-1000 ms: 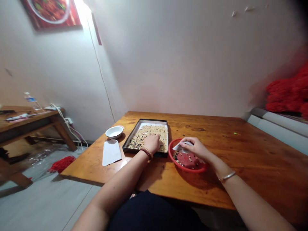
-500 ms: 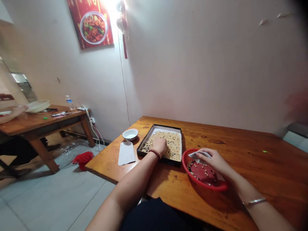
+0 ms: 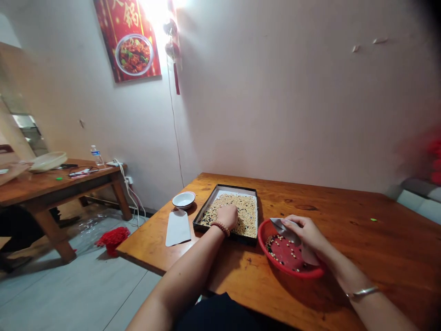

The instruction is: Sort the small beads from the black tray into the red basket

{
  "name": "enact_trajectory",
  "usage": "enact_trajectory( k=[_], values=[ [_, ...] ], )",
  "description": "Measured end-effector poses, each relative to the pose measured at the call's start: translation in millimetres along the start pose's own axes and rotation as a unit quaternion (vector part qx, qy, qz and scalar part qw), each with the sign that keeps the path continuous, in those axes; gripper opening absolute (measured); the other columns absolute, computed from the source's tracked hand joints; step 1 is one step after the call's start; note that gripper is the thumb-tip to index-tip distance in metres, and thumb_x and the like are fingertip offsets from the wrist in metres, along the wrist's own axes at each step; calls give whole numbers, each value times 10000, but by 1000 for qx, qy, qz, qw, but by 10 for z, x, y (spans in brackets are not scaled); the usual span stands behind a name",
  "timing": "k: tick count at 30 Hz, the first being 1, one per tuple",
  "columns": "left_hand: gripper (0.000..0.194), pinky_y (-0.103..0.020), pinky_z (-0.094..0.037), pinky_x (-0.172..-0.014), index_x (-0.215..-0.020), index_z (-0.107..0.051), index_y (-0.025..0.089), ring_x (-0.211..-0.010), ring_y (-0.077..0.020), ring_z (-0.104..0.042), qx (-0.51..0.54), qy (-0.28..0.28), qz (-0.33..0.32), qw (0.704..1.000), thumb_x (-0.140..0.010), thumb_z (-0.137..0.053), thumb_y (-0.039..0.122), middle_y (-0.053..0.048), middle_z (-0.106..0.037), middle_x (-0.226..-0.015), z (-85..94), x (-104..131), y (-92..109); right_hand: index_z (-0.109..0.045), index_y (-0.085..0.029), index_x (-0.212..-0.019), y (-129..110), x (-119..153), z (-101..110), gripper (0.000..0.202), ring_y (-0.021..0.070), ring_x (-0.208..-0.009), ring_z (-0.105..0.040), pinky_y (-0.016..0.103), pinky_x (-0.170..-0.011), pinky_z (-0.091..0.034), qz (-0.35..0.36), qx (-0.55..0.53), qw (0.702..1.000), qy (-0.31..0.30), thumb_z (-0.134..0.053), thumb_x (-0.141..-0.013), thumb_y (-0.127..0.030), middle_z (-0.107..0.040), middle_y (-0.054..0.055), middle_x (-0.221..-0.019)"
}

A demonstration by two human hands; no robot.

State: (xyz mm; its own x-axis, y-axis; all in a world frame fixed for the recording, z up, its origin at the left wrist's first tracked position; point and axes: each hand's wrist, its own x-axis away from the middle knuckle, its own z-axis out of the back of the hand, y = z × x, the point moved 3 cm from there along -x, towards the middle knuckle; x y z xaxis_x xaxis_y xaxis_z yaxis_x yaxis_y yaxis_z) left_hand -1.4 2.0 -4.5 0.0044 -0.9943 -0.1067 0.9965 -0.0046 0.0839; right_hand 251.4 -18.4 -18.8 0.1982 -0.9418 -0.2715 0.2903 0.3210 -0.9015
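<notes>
the left hand [image 3: 228, 218] is rested on the beans [image 3: 245, 209] in the black tray [image 3: 245, 239], its back upward and its fingers hidden; how far it is open, and whether any beans are gripped, cannot be told. most of the tray is covered by pale beans, with dark ones mixed in, more thickly toward the left. by the right hand [image 3: 308, 233], nearly closed, a paper [image 3: 278, 225] is pinched between thumb and fingers above the red basket [image 3: 285, 271]. inside the basket, pale and dark beans are scattered. the basket is set just beside the tray's near right corner. left of the tray, a white bowl [image 3: 183, 200] and a pale card [image 3: 178, 228] are placed, the card nearer. tray, basket, bowl and card are borne by the wooden table [image 3: 337, 204], where a green scrap [image 3: 374, 219] is seen at the right.
</notes>
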Motion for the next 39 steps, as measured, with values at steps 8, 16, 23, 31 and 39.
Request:
enact_trajectory(
  k=[8,16,23,31,39],
  values=[
    [173,-303,-490,-863,-948,-671,215,-974,-177,-621,97,179,-144,968,-902,-505,233,-56,-685,-989,253,205,327,-714,-164,-728,100,-52,20,516,188,-565,-554,293,-513,-433,-32,-54,998,9,-634,-668,-671,-666,67,-661],
    [158,-275,-517,-672,-935,-650,215,-745,-146,-610,155,297,-418,845,-891,-568,342,-21,-683,-785,71,581,798,-634,-185,-657,51,-21,-9,543,165,-507,-508,294,-494,-423,-70,-117,990,-26,-613,-653,-728,-585,22,-562],
    [182,-287,-512,-744,-926,-638,201,-785,-148,-607,168,302,-371,862,-933,-506,325,-28,-691,-817,55,518,747,-679,-152,-721,-31,41,-51,579,190,-637,-575,307,-617,-463,-54,-108,991,-55,-640,-631,-723,-655,57,-677],
    [177,-255,-494,-673,-938,-641,220,-757,-131,-619,174,298,-434,832,-923,-522,350,-13,-701,-826,30,608,817,-717,-157,-747,-92,41,-61,571,219,-694,-604,314,-618,-485,-37,-118,991,-42,-638,-644,-714,-681,87,-717],
    [122,-235,-433,-579,-800,-596,206,-666,-129,-595,125,330,-366,861,-869,-584,306,19,-660,-699,-13,578,801,-696,-150,-729,-58,10,-116,571,176,-625,-550,282,-571,-437,-24,-127,991,-32,-646,-645,-712,-665,64,-701]
  ],
)
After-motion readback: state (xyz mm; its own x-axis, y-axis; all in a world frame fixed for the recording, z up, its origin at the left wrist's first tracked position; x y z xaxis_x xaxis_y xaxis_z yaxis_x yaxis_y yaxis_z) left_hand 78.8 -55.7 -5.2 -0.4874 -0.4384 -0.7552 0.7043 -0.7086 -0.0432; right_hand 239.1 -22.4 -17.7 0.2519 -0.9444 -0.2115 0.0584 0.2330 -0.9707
